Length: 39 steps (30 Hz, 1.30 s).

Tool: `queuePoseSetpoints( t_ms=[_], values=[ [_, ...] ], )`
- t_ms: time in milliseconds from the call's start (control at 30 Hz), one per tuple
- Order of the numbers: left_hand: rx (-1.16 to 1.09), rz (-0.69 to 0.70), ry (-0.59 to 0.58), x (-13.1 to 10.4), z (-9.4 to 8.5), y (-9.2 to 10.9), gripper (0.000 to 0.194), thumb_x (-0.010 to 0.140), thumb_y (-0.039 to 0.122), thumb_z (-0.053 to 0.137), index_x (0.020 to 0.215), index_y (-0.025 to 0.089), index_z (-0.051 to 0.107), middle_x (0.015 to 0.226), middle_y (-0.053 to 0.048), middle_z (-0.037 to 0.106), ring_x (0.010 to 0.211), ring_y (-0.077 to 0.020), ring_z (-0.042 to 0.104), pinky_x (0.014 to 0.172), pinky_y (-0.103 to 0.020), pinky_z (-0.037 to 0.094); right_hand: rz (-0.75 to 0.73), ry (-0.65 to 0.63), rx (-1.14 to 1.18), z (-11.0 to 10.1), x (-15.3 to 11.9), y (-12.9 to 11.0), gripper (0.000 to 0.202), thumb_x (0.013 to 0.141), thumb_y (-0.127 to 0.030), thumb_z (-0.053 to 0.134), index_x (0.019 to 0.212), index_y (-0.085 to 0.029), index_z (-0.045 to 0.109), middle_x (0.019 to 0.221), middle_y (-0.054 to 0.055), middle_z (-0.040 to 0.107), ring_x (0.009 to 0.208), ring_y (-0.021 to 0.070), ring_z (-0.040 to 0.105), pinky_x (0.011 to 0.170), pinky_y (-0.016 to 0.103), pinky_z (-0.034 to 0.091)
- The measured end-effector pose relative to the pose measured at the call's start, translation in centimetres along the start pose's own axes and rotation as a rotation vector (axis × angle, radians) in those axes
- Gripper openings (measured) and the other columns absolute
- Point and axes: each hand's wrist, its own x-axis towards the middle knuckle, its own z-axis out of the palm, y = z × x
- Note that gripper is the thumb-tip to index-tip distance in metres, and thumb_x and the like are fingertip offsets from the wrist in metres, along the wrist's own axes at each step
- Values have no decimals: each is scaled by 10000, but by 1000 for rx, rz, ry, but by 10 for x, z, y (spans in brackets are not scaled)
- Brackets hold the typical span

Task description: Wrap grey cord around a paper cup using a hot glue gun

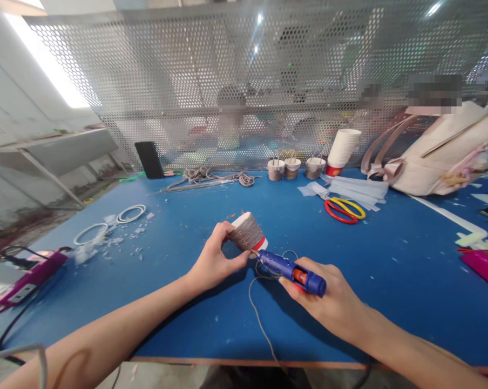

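Note:
Tilted on its side, a paper cup [247, 232] wrapped mostly in grey-brown cord is gripped by my left hand [217, 256], thumb at one end and fingers at the other. A red and white band of the cup stays bare at its right end. My right hand [329, 294] is closed round a blue glue gun [286, 267], whose nozzle meets the cup at the edge of the cord, close to my left thumb. Loose cord [255, 308] trails from the cup across the blue table to its front edge.
Cord bundles [203, 175], a black phone [149, 159], several wrapped cups [291, 168] and stacked paper cups [344, 148] line the back. Scissors [345, 209] and glue sticks [357, 190] lie right, near a backpack [434, 154]. White rings [131, 214] and a purple power strip [27, 278] sit left.

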Motion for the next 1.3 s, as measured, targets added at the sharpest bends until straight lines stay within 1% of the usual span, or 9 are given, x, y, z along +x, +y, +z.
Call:
queuePoseSetpoints(
  t_ms=[100, 267, 433, 567, 700, 867, 1000, 1200, 1300],
  values=[
    [-20, 4, 1, 0, 0, 0, 271, 724, 257, 662, 899, 199, 463, 871, -9, 501, 810, -147, 517, 763, -301, 462, 44, 4, 38, -3, 1, 0, 222, 877, -313, 537, 685, -206, 506, 552, -50, 514, 439, 85, 420, 454, 218, 359],
    [-40, 8, -2, 2, -2, 2, 265, 714, 238, 654, 890, 196, 461, 844, 2, 503, 775, -131, 507, 722, -276, 451, 212, 23, 156, -13, 6, 0, 275, 857, -369, 543, 644, -196, 522, 544, -45, 486, 478, 96, 423, 453, 219, 373],
    [-117, 17, -28, 3, -4, 3, 281, 706, 245, 663, 893, 201, 457, 831, 5, 528, 778, -134, 532, 747, -290, 471, 464, -64, 366, -16, 11, 7, 382, 849, -461, 531, 585, -201, 439, 479, -73, 327, 408, 74, 309, 375, 216, 274],
    [-154, 0, -32, 4, -4, 3, 280, 699, 261, 679, 869, 198, 465, 822, 1, 531, 757, -133, 530, 729, -286, 475, 599, -67, 539, -18, 14, 9, 408, 823, -513, 557, 601, -189, 442, 472, -75, 366, 361, 53, 312, 362, 212, 256],
    [-159, -51, -12, 5, -6, 3, 267, 699, 268, 665, 852, 199, 457, 824, 10, 523, 761, -128, 526, 733, -276, 467, 566, -74, 629, -29, 18, 8, 435, 818, -526, 562, 584, -168, 481, 506, -50, 449, 342, 37, 329, 375, 218, 261],
    [-103, -81, 15, 7, -7, 4, 244, 709, 252, 642, 861, 206, 458, 816, 22, 530, 767, -129, 532, 751, -285, 459, 511, -25, 452, -39, 28, 21, 449, 809, -570, 535, 676, -152, 627, 633, 34, 620, 380, 67, 422, 422, 246, 342],
    [6, -81, 55, 5, -7, 4, 259, 706, 253, 645, 888, 205, 468, 834, 13, 519, 769, -136, 509, 724, -288, 443, 568, 22, 229, -32, 40, 43, 411, 787, -542, 542, 766, -159, 690, 607, 45, 639, 555, 168, 569, 495, 269, 423],
    [46, -64, 67, 4, -10, 11, 252, 714, 258, 648, 878, 203, 463, 819, 13, 501, 769, -141, 498, 713, -289, 434, 507, -20, 18, -13, 44, 64, 327, 779, -464, 530, 693, -178, 663, 666, 60, 672, 680, 236, 634, 599, 335, 488],
    [6, -61, 74, 4, -12, 16, 252, 719, 272, 648, 865, 205, 454, 836, 4, 508, 786, -148, 512, 727, -300, 446, 449, 32, 2, -17, 37, 63, 352, 735, -490, 586, 868, -175, 670, 833, 87, 701, 813, 274, 654, 693, 395, 519]
  ],
)
